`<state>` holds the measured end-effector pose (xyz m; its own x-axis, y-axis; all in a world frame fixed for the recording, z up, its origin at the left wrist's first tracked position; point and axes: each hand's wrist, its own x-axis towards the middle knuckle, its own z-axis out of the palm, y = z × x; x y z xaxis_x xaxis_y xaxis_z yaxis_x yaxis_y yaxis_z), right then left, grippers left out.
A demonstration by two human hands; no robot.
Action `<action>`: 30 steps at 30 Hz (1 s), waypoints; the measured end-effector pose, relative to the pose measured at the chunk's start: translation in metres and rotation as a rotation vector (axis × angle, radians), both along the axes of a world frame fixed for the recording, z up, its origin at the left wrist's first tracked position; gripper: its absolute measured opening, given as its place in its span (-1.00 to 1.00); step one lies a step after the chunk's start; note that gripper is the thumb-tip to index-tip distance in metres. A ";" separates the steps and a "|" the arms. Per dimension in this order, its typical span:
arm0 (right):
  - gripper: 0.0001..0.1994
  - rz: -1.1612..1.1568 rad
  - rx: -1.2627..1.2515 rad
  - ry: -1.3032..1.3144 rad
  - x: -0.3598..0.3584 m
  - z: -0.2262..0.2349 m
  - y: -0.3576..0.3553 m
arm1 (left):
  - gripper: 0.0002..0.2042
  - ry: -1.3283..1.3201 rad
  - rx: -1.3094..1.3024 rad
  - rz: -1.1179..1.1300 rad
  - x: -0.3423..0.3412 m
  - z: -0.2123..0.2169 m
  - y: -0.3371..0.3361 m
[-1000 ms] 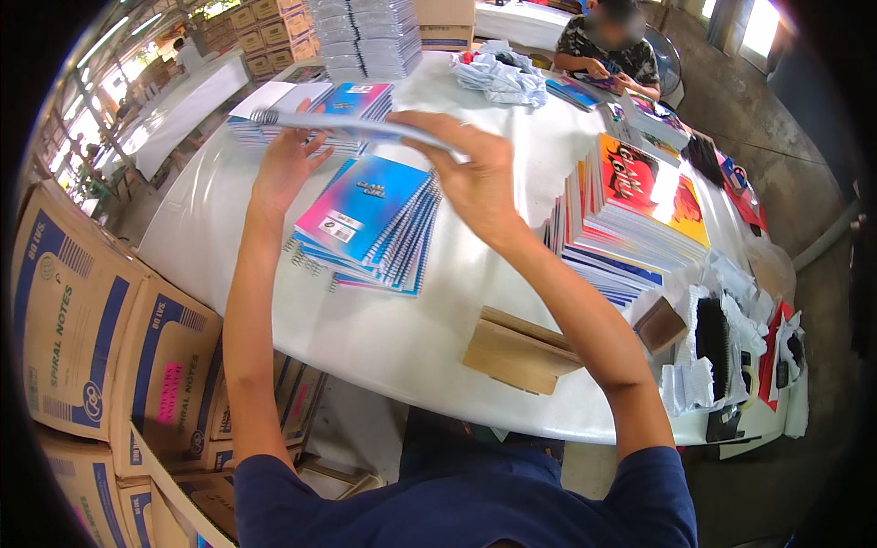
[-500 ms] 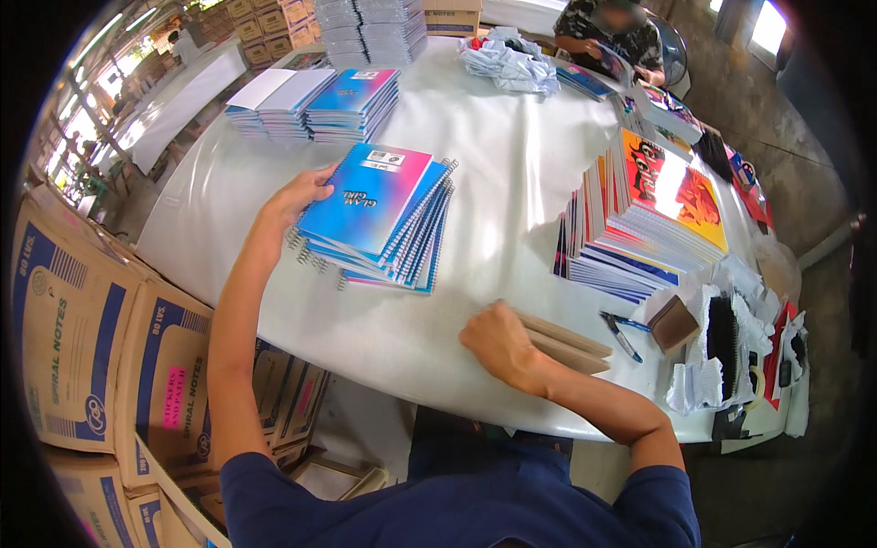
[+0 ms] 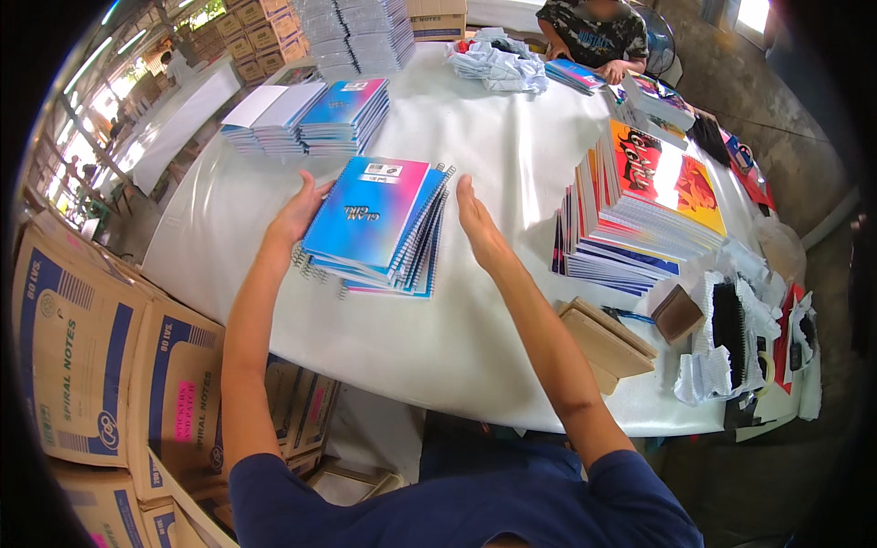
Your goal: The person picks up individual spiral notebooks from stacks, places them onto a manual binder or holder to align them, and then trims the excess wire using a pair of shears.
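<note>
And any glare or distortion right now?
Head view: white glare on the red-yellow notebook, pale streaks across the tabletop. Head view: blue-pink notebook stack looks fairly clear. Head view: far-left carton bows near the dark rim.

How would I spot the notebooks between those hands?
Find the big white table. Between the person's left hand and right hand sits the blue-pink spiral notebook pile. The stack behind is tidier; this pile is skewed, with coils poking out both sides.

Navy-blue shirt [image 3: 438,502], short sleeves [image 3: 638,493], bare forearms [image 3: 260,301].
</note>
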<state>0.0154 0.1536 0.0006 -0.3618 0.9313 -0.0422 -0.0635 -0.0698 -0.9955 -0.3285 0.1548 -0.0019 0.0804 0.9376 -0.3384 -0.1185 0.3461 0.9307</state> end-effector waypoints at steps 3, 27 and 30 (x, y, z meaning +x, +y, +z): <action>0.02 -0.174 0.037 -0.086 -0.030 -0.025 0.062 | -0.07 0.074 0.063 -0.162 0.074 0.015 0.015; -0.01 0.009 -0.238 0.475 -0.011 -0.078 0.037 | -0.19 -0.316 0.256 0.210 0.104 -0.041 -0.051; -0.02 0.000 -0.181 0.380 -0.041 -0.057 -0.007 | -0.32 -0.263 0.147 0.422 0.102 -0.051 -0.091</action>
<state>-0.0256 0.1468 -0.0564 -0.3835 0.9210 -0.0684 -0.4235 -0.2412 -0.8732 -0.2268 0.0642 -0.0528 -0.2501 0.9429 -0.2201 -0.4562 0.0857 0.8858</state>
